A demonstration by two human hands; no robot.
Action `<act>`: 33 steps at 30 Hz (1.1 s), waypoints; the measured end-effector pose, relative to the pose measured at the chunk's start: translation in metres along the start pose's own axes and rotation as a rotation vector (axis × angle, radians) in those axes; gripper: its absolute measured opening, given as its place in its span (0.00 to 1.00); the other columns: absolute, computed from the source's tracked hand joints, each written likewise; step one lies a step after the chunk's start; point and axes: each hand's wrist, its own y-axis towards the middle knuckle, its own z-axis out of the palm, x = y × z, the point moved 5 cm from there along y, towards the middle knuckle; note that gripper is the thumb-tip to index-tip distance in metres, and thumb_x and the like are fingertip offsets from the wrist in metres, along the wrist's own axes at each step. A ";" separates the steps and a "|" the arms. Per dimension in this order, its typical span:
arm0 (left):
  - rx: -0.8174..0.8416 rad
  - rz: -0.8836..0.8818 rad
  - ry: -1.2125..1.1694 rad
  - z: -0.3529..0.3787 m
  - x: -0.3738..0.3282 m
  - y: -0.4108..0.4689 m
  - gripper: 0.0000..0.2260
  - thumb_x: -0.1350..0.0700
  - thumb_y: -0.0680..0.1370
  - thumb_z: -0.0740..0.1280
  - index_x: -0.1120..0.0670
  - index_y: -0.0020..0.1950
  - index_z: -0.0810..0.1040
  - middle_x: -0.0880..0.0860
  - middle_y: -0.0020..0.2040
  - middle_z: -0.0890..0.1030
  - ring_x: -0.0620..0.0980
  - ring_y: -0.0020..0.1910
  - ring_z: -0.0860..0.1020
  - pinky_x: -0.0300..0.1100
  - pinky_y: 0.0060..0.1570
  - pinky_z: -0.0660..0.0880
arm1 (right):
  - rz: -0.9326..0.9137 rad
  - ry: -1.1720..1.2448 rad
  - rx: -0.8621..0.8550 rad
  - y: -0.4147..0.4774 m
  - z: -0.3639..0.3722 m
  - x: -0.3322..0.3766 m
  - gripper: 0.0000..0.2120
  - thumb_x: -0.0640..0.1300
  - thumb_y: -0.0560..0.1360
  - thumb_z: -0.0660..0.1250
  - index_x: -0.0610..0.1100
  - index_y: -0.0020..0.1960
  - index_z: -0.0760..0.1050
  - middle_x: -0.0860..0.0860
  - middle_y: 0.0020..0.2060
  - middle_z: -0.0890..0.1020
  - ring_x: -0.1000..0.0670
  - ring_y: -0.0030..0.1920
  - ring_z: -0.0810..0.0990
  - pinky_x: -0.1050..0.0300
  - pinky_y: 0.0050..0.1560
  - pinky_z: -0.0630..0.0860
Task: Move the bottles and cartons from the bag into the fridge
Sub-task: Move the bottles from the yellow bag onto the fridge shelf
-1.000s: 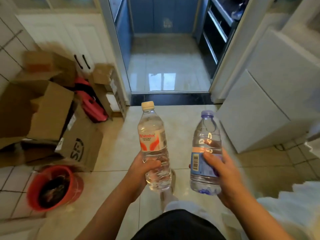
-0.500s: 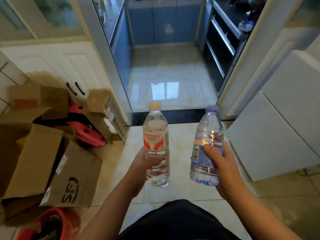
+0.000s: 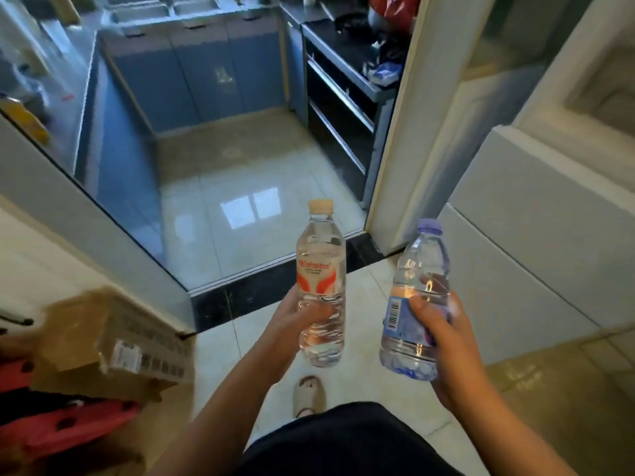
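Note:
My left hand [image 3: 295, 317] grips the lower half of a clear water bottle [image 3: 321, 266] with a beige cap and an orange-and-white label, held upright. My right hand [image 3: 438, 324] grips a second clear water bottle [image 3: 422, 266] with a purple cap and a blue label, tilted slightly right. Both bottles are held out in front of me above the tiled floor, just before a dark door threshold [image 3: 268, 286]. No bag, carton or fridge interior shows in the head view.
Ahead is a kitchen doorway with blue cabinets [image 3: 202, 70] and a dark counter with drawers [image 3: 340, 108] on the right. Cardboard boxes [image 3: 113, 341] and a red object [image 3: 62, 427] lie at lower left. A white cabinet [image 3: 536, 235] stands to the right. My slippered foot [image 3: 309, 395] is below.
I have moved forward toward the kitchen doorway; the threshold is now close and the boxes have slid to the lower left. Both hands still hold their bottles.

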 end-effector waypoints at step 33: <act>0.638 0.180 0.233 0.446 -0.173 0.363 0.27 0.51 0.67 0.73 0.55 0.65 0.74 0.55 0.52 0.84 0.55 0.52 0.83 0.45 0.47 0.80 | -0.579 0.091 -0.733 0.266 -0.297 0.256 0.25 0.51 0.66 0.72 0.56 0.61 0.71 0.64 0.47 0.82 0.60 0.50 0.82 0.65 0.44 0.79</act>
